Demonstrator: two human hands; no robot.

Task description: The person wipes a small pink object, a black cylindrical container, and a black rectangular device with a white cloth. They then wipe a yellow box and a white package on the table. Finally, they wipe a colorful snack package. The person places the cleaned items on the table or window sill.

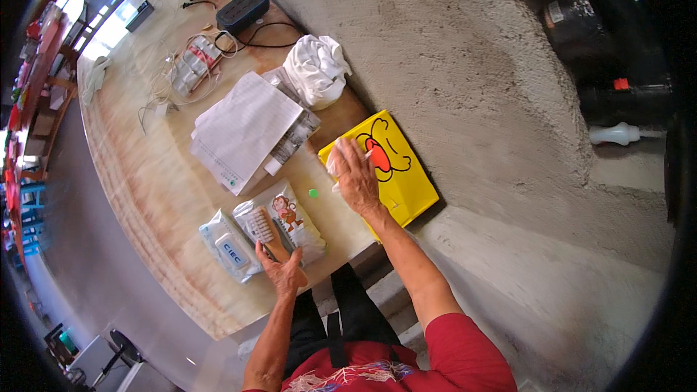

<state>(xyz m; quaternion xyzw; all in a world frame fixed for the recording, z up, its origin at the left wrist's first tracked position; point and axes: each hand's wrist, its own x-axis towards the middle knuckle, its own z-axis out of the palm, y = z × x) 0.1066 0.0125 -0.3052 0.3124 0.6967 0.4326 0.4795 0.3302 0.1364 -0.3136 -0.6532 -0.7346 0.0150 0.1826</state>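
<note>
Our left hand [282, 270] grips the wooden handle of a brush [266, 231] with fingers curled around it; its long axis runs from the handle near us up and left to the bristle head, which lies over the monkey packet [294, 221] beside a wipes pack [229, 247] on the table [145, 196]. Our right hand [357, 178] presses a white cloth [334, 163] flat under spread fingers on the yellow bag [399, 174], which lies at the table's right edge, its long axis running far-left to near-right. A green cap [313, 192] sits between the hands.
</note>
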